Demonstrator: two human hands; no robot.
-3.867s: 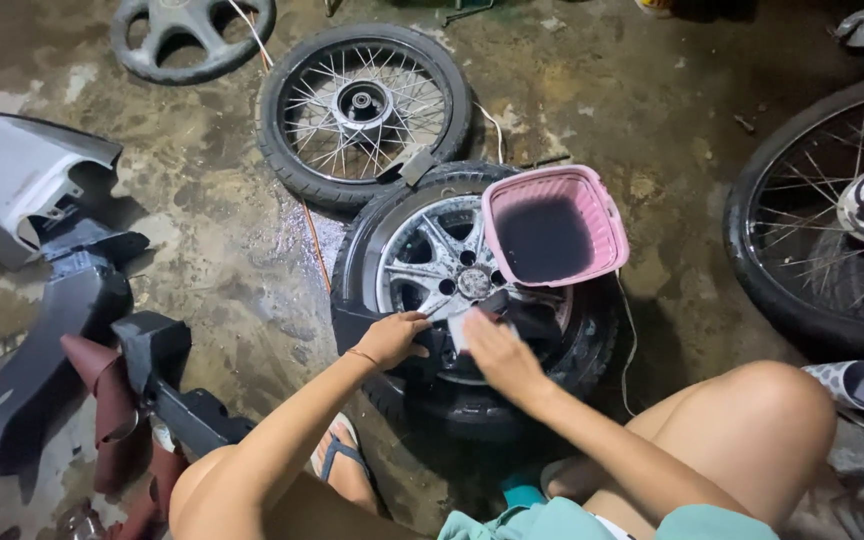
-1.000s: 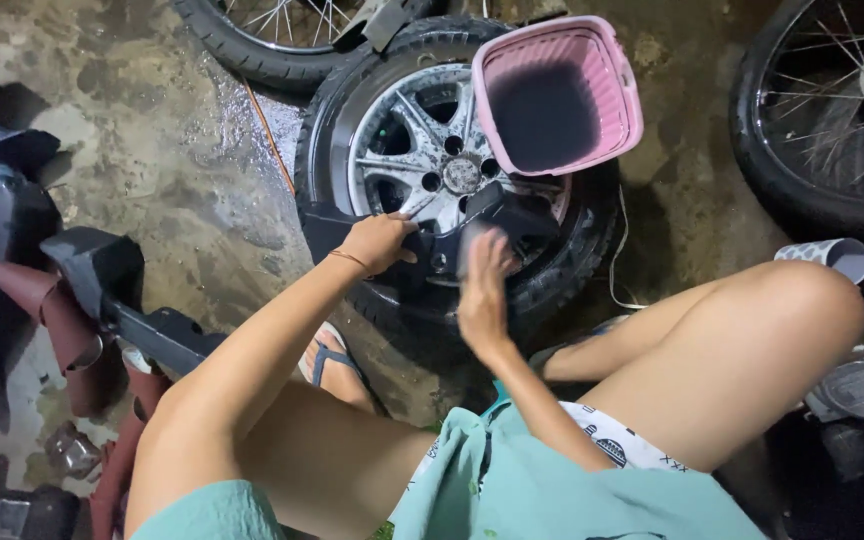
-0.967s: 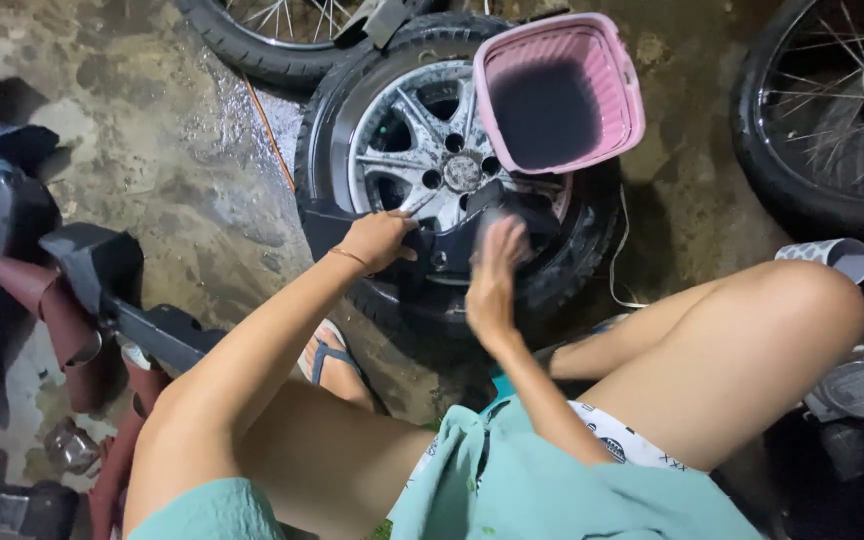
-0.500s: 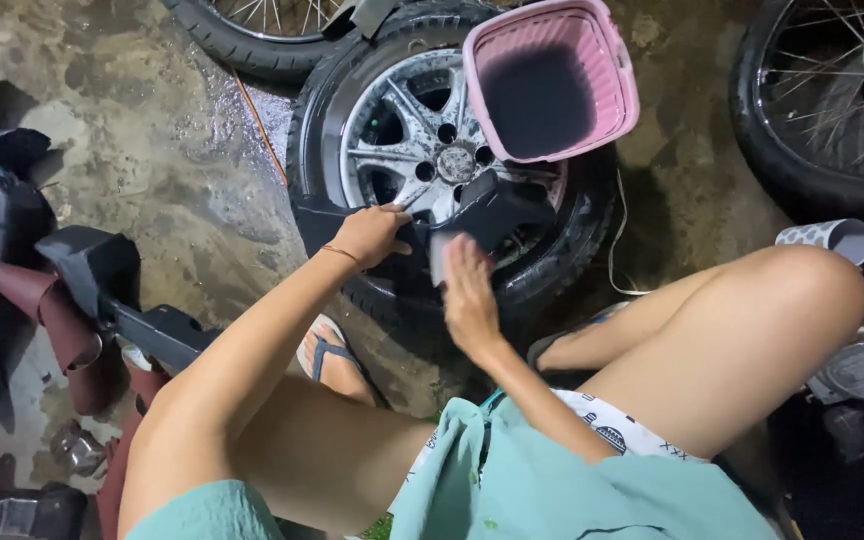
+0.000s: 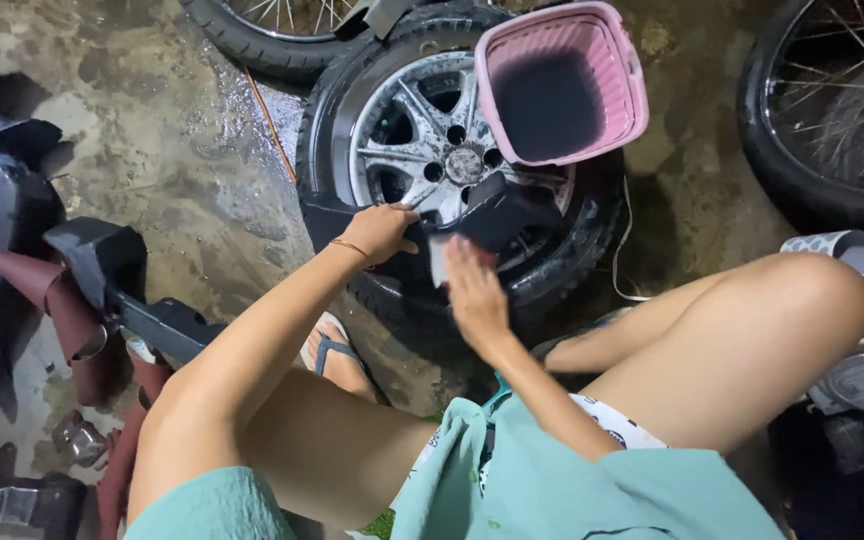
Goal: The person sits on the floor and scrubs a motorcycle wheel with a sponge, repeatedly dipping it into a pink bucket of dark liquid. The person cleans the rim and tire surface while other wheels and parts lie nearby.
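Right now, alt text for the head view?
Seen from above, a seated person's left hand grips a black part lying on an alloy car wheel, while the right hand presses a pale pad against it. A pink basket sits on the tyre.

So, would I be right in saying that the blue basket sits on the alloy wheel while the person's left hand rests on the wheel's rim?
Not quite: the basket is pink, not blue, as the head view shows. The rest holds: it sits on the alloy wheel, and the left hand rests on the wheel's rim.
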